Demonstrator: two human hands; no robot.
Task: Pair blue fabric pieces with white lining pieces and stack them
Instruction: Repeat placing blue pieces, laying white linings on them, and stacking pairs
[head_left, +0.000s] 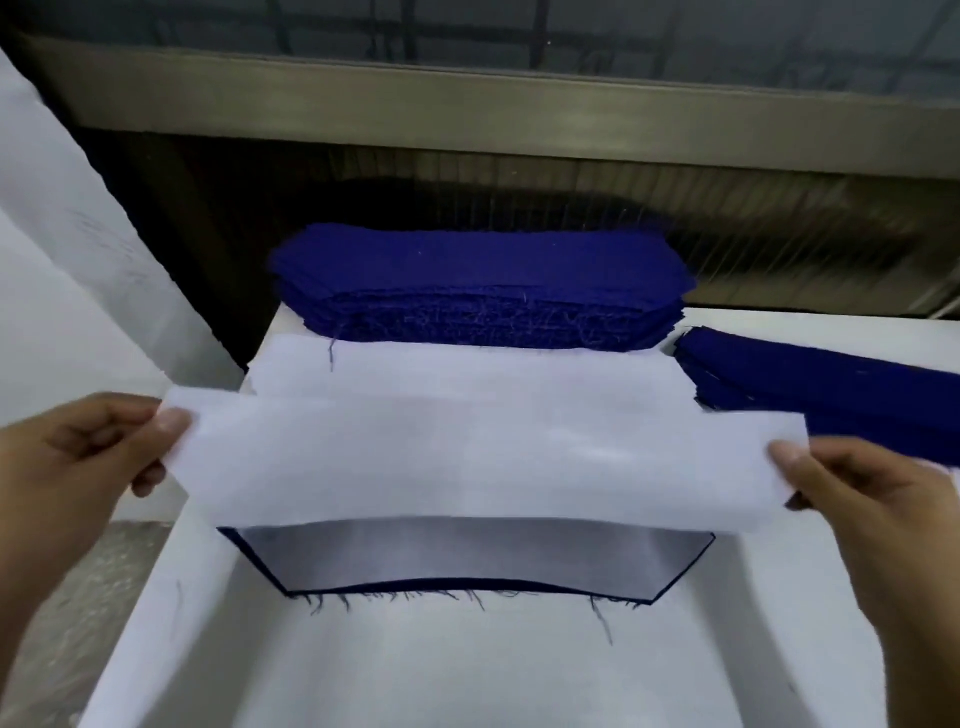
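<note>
I hold a long white lining piece (483, 462) stretched between both hands, above the table. My left hand (78, 467) pinches its left end and my right hand (872, 509) pinches its right end. Under it lies a paired piece (467, 558), grey-white on top with a blue frayed edge showing along the bottom. Behind the held lining sits a stack of white lining pieces (467, 369). A thick stack of blue fabric pieces (478, 291) stands at the far edge of the table. A second pile of blue pieces (831, 384) lies at the right.
The white table (467, 675) runs toward me, its left edge dropping to a speckled floor (62, 613). A white board (67, 249) leans at the left. A dark ribbed wall and a metal ledge (519, 114) stand behind the table.
</note>
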